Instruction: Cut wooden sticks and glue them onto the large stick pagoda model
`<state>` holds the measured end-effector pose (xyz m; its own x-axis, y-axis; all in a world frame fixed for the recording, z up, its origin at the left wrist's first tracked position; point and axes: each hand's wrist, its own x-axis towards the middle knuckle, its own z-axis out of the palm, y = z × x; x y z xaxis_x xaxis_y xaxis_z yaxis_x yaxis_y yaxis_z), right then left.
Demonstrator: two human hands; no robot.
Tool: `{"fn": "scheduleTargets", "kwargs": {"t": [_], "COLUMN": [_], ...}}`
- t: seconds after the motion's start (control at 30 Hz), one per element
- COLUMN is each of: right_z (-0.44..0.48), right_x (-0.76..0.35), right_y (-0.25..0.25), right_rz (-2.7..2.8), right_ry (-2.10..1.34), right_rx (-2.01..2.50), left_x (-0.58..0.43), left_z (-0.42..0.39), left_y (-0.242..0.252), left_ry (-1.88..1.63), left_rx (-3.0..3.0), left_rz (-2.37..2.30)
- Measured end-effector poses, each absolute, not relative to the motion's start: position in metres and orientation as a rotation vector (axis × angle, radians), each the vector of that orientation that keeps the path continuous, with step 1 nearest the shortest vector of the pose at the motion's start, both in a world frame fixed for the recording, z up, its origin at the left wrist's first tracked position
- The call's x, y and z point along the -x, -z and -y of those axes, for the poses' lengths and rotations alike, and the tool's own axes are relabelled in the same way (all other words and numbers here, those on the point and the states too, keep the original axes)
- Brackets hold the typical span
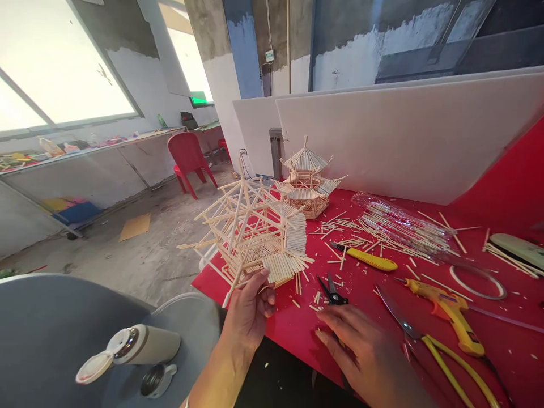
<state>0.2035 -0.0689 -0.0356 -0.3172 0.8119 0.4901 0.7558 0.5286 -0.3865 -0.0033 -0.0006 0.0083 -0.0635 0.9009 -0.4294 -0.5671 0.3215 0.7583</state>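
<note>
My left hand (pixel 250 306) is closed at the front edge of a wooden stick pavilion model (pixel 261 249), its thumb and forefinger together; whatever lies between them is too small to name. The model has an open stick frame on top and a partly slatted lower roof. My right hand (pixel 355 337) lies over the handles of small black-bladed snips (pixel 334 292), fingers stretched out and apart. The snips' blades are spread and point toward the model. Short stick offcuts (pixel 317 297) lie beside them on the red tabletop (pixel 293 323).
Behind stands another stick pavilion (pixel 308 181) with slatted roofs. Rightward lie a yellow utility knife (pixel 369 259), large scissors (pixel 419 334), a yellow glue gun (pixel 450 311), a tape roll (pixel 478 282) and bagged sticks (pixel 403 226). An open flask (pixel 148 343) rests on a grey stool (pixel 195 317).
</note>
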Motion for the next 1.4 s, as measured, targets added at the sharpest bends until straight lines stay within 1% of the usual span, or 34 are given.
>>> {"fn": "scheduleTargets", "kwargs": {"t": [1.07, 1.2, 1.3, 1.37, 1.4], "right_z": [0.077, 0.073, 0.070, 0.074, 0.078], "right_x": [-0.206, -0.225, -0.270, -0.310, -0.329], "right_y": [0.044, 0.032, 0.029, 0.033, 0.037], "right_rz": [2.117, 2.024, 1.833, 1.588, 1.488], "right_ry": [-0.168, -0.169, -0.043, 0.072, 0.108], "right_rx": [1.292, 1.494, 1.895, 2.204, 2.287], "left_x": [0.004, 0.003, 0.005, 0.005, 0.005], "left_z": [0.000, 0.001, -0.005, -0.012, -0.014], "left_y": [-0.007, -0.017, -0.018, -0.017, -0.016], "left_ry": [-1.295, -1.258, -1.250, -1.217, -1.221], "left_rx": [-0.464, -0.439, -0.427, -0.442, -0.461], "left_rz": [-1.098, -1.125, -1.149, -1.160, -1.141]}}
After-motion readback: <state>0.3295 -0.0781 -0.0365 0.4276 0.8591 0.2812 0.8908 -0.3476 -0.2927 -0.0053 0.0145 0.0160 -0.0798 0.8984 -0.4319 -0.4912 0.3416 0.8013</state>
